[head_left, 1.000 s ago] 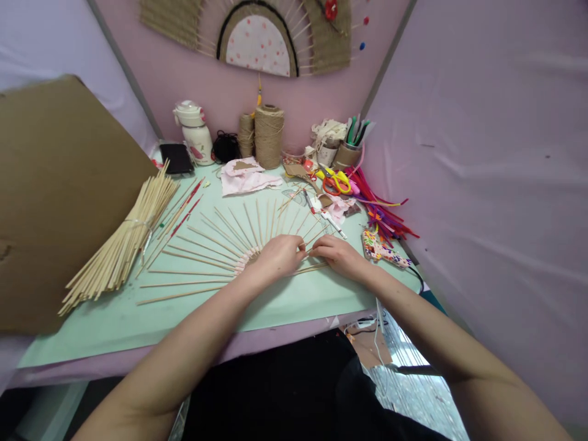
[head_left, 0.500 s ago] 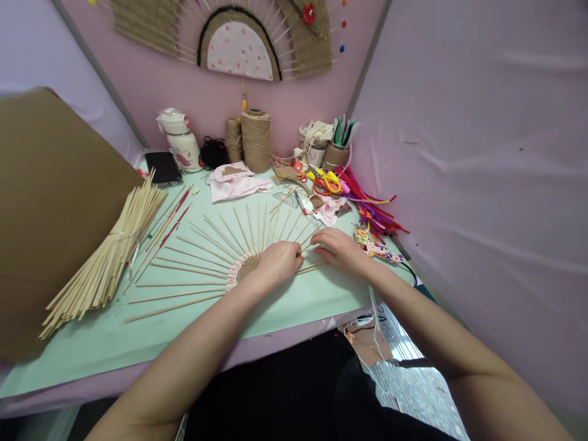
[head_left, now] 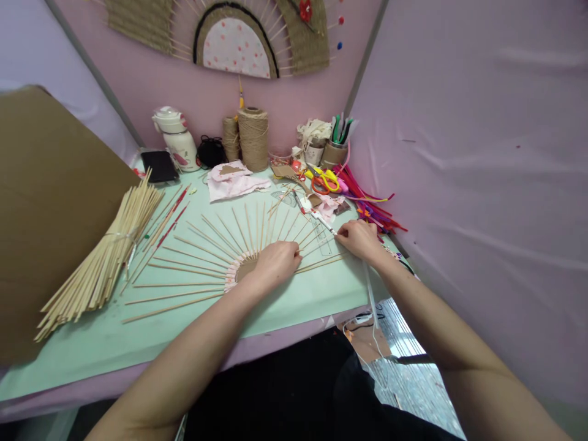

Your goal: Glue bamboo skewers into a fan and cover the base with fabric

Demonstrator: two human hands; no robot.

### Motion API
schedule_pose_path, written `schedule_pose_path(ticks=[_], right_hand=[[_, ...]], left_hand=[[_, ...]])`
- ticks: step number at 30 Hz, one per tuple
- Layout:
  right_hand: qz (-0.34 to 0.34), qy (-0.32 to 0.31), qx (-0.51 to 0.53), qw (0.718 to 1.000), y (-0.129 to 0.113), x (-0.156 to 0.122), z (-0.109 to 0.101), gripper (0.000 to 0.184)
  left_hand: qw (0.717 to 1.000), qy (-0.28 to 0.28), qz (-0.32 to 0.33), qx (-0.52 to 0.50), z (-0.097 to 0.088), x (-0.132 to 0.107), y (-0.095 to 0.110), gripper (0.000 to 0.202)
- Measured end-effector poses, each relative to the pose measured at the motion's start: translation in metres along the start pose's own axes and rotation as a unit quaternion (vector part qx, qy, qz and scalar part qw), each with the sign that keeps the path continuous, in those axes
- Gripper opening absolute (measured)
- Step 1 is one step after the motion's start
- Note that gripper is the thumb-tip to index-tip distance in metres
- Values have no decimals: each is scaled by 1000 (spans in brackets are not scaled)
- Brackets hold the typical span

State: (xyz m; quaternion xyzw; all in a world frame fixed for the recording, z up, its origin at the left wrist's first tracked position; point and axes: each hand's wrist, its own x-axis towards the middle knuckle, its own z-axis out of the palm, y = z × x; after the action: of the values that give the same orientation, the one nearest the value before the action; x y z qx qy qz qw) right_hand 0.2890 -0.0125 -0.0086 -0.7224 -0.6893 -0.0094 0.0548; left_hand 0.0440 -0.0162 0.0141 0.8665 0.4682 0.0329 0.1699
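Note:
A half-round cardboard base [head_left: 247, 271], its curved rim wrapped in pink-patterned strips, lies on the table with thin bamboo sticks [head_left: 190, 267] fanning out from it. My left hand [head_left: 278, 264] rests over the base's right part, hiding it, its thumb and fingers pinched on a stick on that side. Farther right, my right hand [head_left: 361, 239] is closed at what looks like the outer end of a stick. Against those fingertips lies the tip of a slim white pen-like tool [head_left: 324, 222]. A clear ruler [head_left: 323, 239] sits under the right-hand sticks.
A tied bundle of sticks [head_left: 98, 260] leans by a cardboard sheet [head_left: 59, 202] at left. Twine spools [head_left: 253, 141], a white bottle [head_left: 180, 144], scissors [head_left: 325, 180] and pipe cleaners [head_left: 367, 199] line the back. A finished fan-shaped piece [head_left: 236, 46] hangs on the wall.
My right hand has moved right, away from my left hand, uncovering the ruler and the right-hand sticks. The left hand stays about where it was.

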Motion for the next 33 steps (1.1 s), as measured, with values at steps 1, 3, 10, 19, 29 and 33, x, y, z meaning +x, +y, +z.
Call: schedule_pose_path(ticks=[1,3,10,19,29,33], right_hand=[[5,1,-5,1000,-2,-2,0,19],[14,1,-9,1000,-5,-6,-1,18],[39,-22,5,999,-15,-18,-2,16],[72,-50,-7,996,-16,-23,-12,22],[82,-58,3,995,-18,5,-21,27],[77,-72,-1,994,-18,18,-12,30]], left_hand=[[1000,-1,1,3,0,0,0,31],[1000,-3,-1,5,1,0,1,31],[1000,-10,-5,11,0,0,4,30],[1000,-13,-12,24,-4,-2,2,30],[996,-11,-18,81,-8,26,15,30],[995,-15,-22,91,-2,35,21,28]])
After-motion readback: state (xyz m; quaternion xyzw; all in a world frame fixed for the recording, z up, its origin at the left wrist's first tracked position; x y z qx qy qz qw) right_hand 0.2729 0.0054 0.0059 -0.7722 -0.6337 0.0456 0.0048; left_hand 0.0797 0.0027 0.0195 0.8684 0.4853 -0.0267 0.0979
